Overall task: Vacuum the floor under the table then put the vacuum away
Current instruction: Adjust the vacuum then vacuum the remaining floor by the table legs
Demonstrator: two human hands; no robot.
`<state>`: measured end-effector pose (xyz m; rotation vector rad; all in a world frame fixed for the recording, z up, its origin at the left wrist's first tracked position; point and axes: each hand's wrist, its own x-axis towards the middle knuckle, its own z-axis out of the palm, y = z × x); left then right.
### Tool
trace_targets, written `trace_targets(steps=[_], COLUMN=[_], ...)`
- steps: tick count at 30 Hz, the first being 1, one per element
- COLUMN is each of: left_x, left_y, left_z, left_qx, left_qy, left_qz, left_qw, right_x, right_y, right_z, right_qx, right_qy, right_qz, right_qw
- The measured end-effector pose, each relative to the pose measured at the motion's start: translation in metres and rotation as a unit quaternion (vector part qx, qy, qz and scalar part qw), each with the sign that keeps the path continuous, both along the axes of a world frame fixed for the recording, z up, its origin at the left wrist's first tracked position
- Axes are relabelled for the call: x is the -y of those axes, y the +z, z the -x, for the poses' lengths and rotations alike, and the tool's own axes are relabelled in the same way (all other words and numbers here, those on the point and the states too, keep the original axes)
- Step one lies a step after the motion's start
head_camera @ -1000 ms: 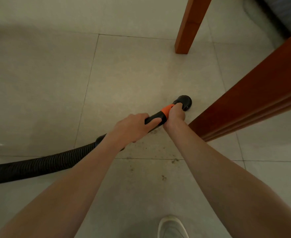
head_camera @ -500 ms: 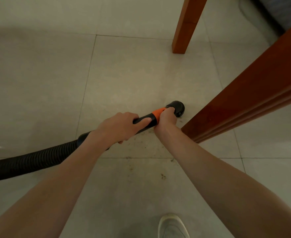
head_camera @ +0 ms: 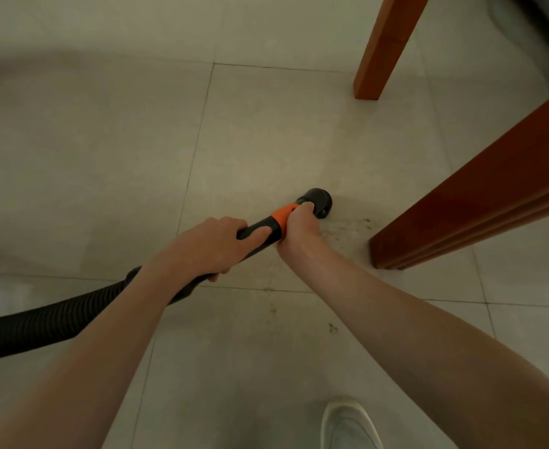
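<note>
A black ribbed vacuum hose (head_camera: 40,325) runs in from the left edge to a black handle with an orange collar (head_camera: 281,215) and a round black nozzle (head_camera: 318,200). The nozzle rests low on the grey tiled floor (head_camera: 104,157). My left hand (head_camera: 208,246) grips the black handle behind the collar. My right hand (head_camera: 299,226) grips the handle at the orange collar, just behind the nozzle. Dust and crumbs (head_camera: 347,228) lie on the tile between the nozzle and the near wooden table leg (head_camera: 480,202).
A second wooden table leg (head_camera: 383,50) stands at the back right. More specks (head_camera: 331,328) sit on the tile near my white shoe (head_camera: 347,422). A dark object (head_camera: 545,24) fills the top right corner. Open tile stretches to the left.
The view has shifted, so the near table leg's foot now shows. The nozzle and both hands have slid a little left, away from that leg, uncovering the dust patch.
</note>
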<state>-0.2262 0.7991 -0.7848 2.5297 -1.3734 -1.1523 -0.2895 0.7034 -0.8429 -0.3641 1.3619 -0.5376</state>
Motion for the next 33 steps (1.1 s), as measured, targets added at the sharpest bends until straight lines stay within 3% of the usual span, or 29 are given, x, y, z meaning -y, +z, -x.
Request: trace_targets(steps=[10,19,25,31,33], left_x=[-0.024,-0.03,-0.043,-0.064,-0.071], left_y=[-0.005,-0.017,-0.021,-0.011,-0.009], left_z=[-0.001,0.004,0.005,-0.008,-0.013], left_qx=[-0.099,-0.095,-0.121,-0.126,-0.14], left_qy=[0.07,0.089,0.128,0.128,0.135], left_qz=[-0.017,-0.016,-0.006,-0.012,-0.008], left_qw=[0.992,0.991,0.984,0.984,0.981], right_x=[-0.022,-0.032,-0.028,-0.053,-0.066], right_y=[-0.001,-0.005,0.006,0.012,0.01], right_z=[-0.002,-0.004,-0.004,-0.017,-0.02], right_qx=[-0.017,0.0,-0.023,-0.031,-0.059], right_qy=[0.073,0.122,0.242,0.238,0.236], right_qz=[-0.035,-0.067,-0.073,-0.074,-0.028], right_qw=[0.997,0.99,0.967,0.968,0.97])
